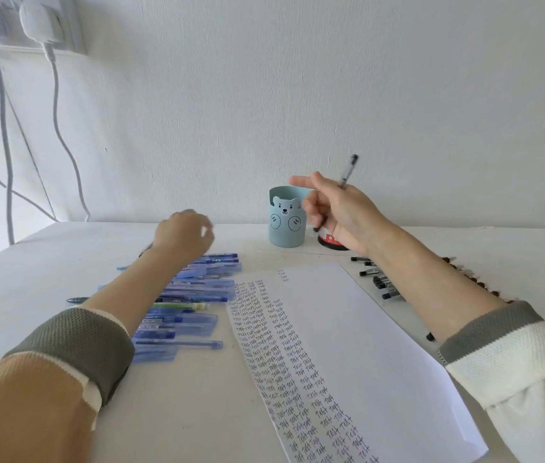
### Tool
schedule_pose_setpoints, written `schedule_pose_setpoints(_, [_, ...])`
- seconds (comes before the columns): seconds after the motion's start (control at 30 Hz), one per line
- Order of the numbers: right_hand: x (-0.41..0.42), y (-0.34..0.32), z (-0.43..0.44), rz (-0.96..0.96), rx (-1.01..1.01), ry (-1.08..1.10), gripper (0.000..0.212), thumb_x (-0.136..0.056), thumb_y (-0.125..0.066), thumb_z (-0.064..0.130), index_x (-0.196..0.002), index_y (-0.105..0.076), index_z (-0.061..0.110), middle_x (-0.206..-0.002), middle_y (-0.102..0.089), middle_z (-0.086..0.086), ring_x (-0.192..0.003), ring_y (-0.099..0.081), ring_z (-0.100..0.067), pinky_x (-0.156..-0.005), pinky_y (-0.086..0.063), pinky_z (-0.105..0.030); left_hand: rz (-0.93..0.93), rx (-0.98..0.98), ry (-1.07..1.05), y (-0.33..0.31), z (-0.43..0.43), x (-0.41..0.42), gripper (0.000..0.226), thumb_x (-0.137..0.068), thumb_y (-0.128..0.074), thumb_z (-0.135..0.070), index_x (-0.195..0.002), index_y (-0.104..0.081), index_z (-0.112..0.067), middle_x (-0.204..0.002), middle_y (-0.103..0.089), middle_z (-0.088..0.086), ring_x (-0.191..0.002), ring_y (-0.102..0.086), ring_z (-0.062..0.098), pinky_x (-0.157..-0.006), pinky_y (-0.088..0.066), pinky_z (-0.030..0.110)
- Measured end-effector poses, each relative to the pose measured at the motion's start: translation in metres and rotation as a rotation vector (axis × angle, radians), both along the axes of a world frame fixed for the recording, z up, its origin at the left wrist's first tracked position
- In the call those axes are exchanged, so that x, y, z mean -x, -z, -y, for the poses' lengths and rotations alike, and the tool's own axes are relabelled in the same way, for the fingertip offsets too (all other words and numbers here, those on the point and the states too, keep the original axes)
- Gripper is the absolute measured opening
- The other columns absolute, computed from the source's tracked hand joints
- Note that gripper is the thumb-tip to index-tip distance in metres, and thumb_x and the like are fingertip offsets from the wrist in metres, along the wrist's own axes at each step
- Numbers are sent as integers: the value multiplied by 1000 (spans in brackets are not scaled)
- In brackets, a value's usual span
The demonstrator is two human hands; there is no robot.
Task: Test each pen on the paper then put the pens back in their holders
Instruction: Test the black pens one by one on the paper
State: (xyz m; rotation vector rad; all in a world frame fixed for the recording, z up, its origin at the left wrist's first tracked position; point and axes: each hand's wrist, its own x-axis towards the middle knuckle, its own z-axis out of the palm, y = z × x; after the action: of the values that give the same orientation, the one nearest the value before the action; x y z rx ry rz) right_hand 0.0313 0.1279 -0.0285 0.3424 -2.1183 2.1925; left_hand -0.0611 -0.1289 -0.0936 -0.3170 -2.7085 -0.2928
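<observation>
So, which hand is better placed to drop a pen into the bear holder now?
Right. The right hand grips a black pen beside the bear holder; the left hand hovers farther away, over the blue pens, apparently empty.

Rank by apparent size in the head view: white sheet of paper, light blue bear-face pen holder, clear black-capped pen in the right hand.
1. white sheet of paper
2. light blue bear-face pen holder
3. clear black-capped pen, partly hidden by the right hand
</observation>
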Motion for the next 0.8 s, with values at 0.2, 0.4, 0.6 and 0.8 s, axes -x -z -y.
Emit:
schedule_pose_setpoints(0.2, [-2, -1, 13, 125, 21, 198, 48, -104, -23, 31, -101, -63, 5, -56, -62, -7, -43, -53, -16, -45, -45, -22, 152, -3, 615, 8, -40, -32, 25, -81, -60, -62, -95, -71, -44, -104, -64, -21, -103, -52, 7, -96, -38, 34])
schedule_pose_setpoints(0.4, [23, -24, 56, 193, 240, 179, 15, -97, -43, 10, -90, -53, 1, -77, -60, -15, -63, -61, -22, -57, -59, -29, 143, -36, 578, 17, -44, -42, 30, -75, -64, -66, -90, -73, -42, -99, -65, -22, -97, -53, 3, -100, -31, 34])
schedule_pose_setpoints(0.6, [34, 37, 81, 247, 363, 449, 23, -86, -61, 9, -65, -51, 11, -46, -47, 2, -33, -41, -8, -38, -37, -16, 176, -132, 568, 21, -44, -47, 38, -61, -49, -79, -79, -69, -51, -91, -65, -25, -83, -58, -4, -95, -42, 39])
schedule_pose_setpoints(0.8, [16, 89, 53, 157, 125, 651, 11, -84, -63, 16, -77, -54, 17, -58, -57, 0, -47, -49, -14, -51, -41, -26, 213, -165, 573, 19, -44, -48, 37, -59, -52, -77, -76, -69, -49, -91, -65, -27, -84, -60, -1, -92, -46, 40])
